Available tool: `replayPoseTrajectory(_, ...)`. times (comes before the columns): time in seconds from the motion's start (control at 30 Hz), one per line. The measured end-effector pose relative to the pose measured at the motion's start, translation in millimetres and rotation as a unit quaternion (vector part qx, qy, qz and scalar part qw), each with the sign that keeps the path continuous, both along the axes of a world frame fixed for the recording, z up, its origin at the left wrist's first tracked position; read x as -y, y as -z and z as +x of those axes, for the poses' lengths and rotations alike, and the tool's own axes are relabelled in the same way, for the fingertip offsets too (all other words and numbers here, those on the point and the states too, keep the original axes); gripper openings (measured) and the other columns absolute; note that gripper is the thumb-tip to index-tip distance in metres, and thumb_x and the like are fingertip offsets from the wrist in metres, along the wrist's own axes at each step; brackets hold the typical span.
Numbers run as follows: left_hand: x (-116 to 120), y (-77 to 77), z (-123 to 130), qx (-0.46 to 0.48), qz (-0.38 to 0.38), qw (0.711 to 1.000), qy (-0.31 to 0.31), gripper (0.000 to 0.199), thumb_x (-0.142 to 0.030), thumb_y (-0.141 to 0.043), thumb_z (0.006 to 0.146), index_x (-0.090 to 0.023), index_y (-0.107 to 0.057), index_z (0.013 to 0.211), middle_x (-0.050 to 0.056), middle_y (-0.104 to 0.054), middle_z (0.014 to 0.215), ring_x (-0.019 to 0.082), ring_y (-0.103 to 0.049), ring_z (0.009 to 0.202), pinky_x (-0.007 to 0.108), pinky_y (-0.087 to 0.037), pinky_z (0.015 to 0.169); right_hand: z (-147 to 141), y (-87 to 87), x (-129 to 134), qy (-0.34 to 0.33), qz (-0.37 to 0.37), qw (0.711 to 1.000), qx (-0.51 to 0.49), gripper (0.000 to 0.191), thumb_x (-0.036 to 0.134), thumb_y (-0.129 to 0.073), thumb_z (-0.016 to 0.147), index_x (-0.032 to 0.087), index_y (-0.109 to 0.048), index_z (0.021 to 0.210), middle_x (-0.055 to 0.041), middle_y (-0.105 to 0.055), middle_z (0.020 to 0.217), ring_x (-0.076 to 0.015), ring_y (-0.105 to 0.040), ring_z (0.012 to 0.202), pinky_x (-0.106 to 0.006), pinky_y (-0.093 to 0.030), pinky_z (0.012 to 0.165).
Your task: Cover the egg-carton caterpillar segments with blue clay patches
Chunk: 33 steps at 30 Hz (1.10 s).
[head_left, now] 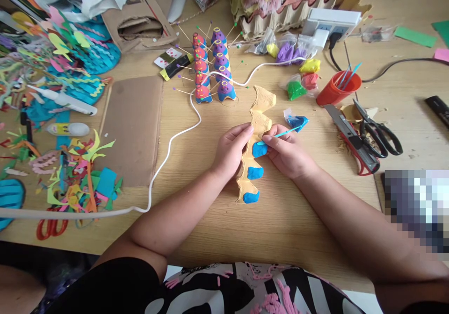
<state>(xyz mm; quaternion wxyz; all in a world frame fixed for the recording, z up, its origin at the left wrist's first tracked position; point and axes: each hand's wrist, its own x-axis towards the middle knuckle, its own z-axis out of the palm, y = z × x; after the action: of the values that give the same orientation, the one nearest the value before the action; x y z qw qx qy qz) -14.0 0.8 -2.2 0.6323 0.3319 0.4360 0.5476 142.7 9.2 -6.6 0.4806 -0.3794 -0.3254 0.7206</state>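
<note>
A tan strip cut from an egg carton (262,100), with several cups in a row, stands in front of me. Blue clay (255,173) covers the sides of its three nearest cups. My left hand (232,149) grips the strip's left edge, thumb on top. Between the thumb and fingers of my right hand (286,151) is a light-blue plastic modelling tool (283,133), its left end against the clay on the third cup. Just beyond that hand, a packet of blue clay (298,121) lies on the table. My right fingertips are partly hidden behind the strip.
Two painted carton caterpillars (201,66) with pin-like feelers stand ahead, a white cable (170,146) across them. Rightward are clay packets (296,89), a red cup (338,89), a box cutter (354,139) and black scissors (379,132). Paper scraps (84,178) and cardboard (133,127) lie left.
</note>
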Motion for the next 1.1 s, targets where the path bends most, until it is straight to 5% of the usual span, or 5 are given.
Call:
replayPoseTrajectory(0.33, 0.2, -0.8, 0.8, 0.008, -0.001, 1.0, 0.004, 0.038, -0.057, -0.094, 0.085, -0.021, -0.086, 0.096, 0.002, -0.083, 0.087, 0.022, -0.081, 0.089, 0.033, -0.063, 0.083, -0.2, -2.8, 1.3, -0.005, -0.006, 1.0, -0.019, 0.057, 0.052, -0.11, 0.063, 0.024, -0.061, 0.073, 0.0069, -0.056, 0.067, -0.0112, -0.052, 0.064, -0.028, -0.048, 0.064)
replayPoseTrajectory(0.67, 0.5, 5.5, -2.0, -0.013, -0.013, 1.0, -0.008, 0.039, -0.059, -0.097, 0.084, -0.022, -0.086, 0.093, -0.001, -0.07, 0.07, 0.019, -0.075, 0.081, 0.031, -0.06, 0.079, -0.3, 0.4, 0.2, -0.008, -0.001, 1.0, -0.008, 0.059, 0.051, -0.111, 0.062, 0.024, -0.06, 0.075, 0.0068, -0.06, 0.069, -0.0116, -0.055, 0.064, -0.029, -0.049, 0.064)
replayPoseTrajectory(1.1, -1.1, -1.4, 2.6, 0.003, 0.001, 1.0, 0.008, 0.041, -0.061, -0.091, 0.086, -0.024, -0.082, 0.1, 0.003, -0.087, 0.097, 0.022, -0.083, 0.096, 0.034, -0.066, 0.088, 2.2, -1.5, 0.1, -0.007, 0.016, 1.0, -0.021, 0.047, 0.048, -0.098, 0.077, 0.024, -0.058, 0.068, 0.0043, -0.05, 0.066, -0.0143, -0.047, 0.067, -0.031, -0.044, 0.068)
